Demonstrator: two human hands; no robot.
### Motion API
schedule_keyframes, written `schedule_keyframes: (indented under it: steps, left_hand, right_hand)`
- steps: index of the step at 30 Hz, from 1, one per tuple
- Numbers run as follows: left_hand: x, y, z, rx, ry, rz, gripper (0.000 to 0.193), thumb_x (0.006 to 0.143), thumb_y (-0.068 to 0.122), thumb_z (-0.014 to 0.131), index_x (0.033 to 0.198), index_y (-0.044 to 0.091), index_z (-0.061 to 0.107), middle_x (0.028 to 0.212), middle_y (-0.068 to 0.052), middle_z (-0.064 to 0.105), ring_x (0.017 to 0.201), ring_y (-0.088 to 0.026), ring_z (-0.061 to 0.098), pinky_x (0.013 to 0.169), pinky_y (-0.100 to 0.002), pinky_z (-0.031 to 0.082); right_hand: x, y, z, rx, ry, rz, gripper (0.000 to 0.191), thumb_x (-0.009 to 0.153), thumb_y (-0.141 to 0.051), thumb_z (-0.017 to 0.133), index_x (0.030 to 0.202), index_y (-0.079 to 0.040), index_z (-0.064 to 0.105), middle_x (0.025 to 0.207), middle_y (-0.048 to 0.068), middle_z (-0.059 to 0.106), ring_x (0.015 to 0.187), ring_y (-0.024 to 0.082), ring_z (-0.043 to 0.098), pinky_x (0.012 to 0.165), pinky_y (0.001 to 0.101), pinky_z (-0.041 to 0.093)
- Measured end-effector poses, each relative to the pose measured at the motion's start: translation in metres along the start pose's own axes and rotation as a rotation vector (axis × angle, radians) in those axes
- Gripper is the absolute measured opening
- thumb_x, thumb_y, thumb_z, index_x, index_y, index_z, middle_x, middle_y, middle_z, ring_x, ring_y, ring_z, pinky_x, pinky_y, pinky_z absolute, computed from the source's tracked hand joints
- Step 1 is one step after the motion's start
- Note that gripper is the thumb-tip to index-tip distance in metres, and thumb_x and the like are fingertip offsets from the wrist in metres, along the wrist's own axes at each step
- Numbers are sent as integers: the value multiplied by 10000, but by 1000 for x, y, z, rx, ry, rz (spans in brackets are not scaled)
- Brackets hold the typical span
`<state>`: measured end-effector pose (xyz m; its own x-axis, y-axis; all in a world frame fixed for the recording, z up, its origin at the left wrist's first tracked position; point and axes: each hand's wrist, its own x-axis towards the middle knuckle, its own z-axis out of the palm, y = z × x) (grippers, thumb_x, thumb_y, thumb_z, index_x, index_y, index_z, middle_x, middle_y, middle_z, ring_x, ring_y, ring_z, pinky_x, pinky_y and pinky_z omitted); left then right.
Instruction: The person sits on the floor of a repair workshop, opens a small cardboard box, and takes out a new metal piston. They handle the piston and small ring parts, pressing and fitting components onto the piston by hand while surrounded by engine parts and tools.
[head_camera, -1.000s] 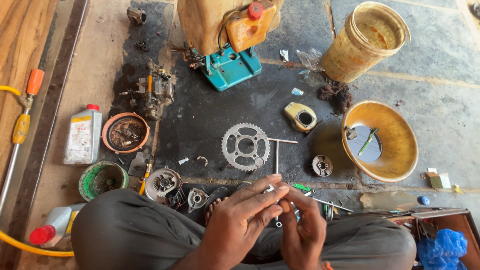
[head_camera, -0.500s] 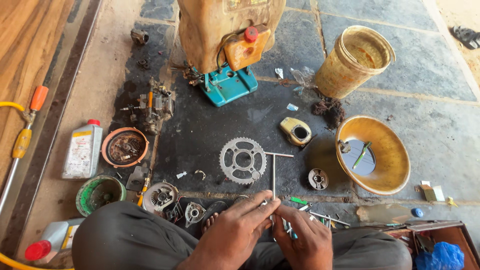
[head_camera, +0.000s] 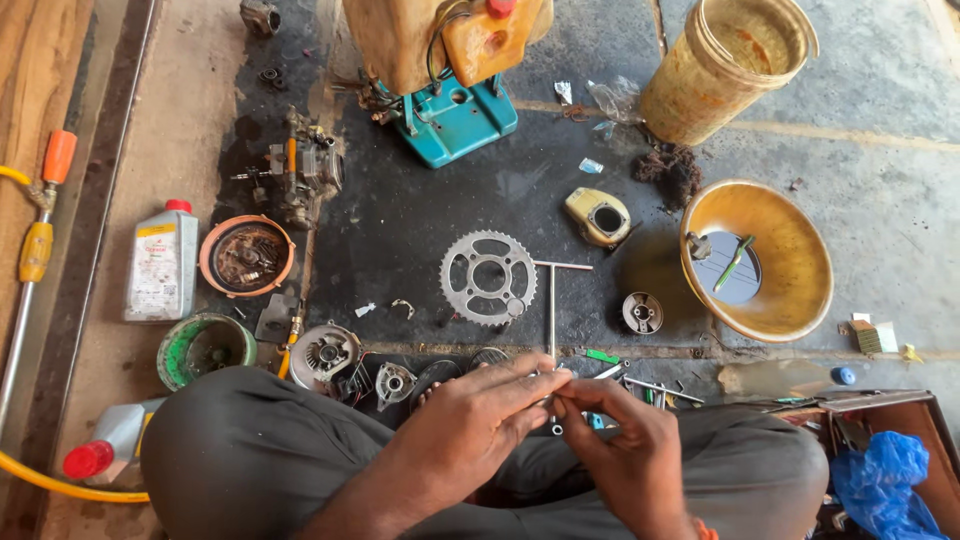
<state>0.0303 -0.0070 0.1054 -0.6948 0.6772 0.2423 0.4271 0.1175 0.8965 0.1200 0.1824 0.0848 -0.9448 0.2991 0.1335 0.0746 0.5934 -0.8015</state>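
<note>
Over lap: left hand (head_camera: 470, 420) and right hand (head_camera: 625, 440) pinch a small part, hidden by fingers.
T-wrench (head_camera: 552, 300): on floor, foot behind hands.
Yellow basin (head_camera: 800, 290): green tool inside.

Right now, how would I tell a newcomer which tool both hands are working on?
Start at the toothed sprocket lying flat on the dark oily patch of floor. Just right of it a thin metal T-handle wrench runs down toward the left hand and right hand, which pinch its lower end. Its crossbar top sets it apart from the small loose parts around it.
</note>
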Motion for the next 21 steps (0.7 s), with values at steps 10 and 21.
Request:
schedule_keyframes:
  steps: [10, 21]
  left_hand:
    - [7, 6, -18, -240, -203, -236, 580, 935, 110, 686, 1493, 92, 529, 1055, -111, 780, 936, -211, 759, 883, -337, 590]
    - [2, -15, -11, -37, -309, -338, 826, 912, 137, 691, 1634, 108, 291, 1083, -191, 737, 970, -326, 735, 839, -413, 574]
  right_hand:
    - [5, 35, -12, 554, -338, 289, 184, 903, 7, 709, 1081, 47, 728, 953, 96, 787, 919, 137, 747, 832, 289, 596]
    - [14, -2, -8, 41, -389, -210, 361, 805, 35, 708, 1152, -61, 740, 1173, 107, 755, 947, 207, 795, 811, 301, 632]
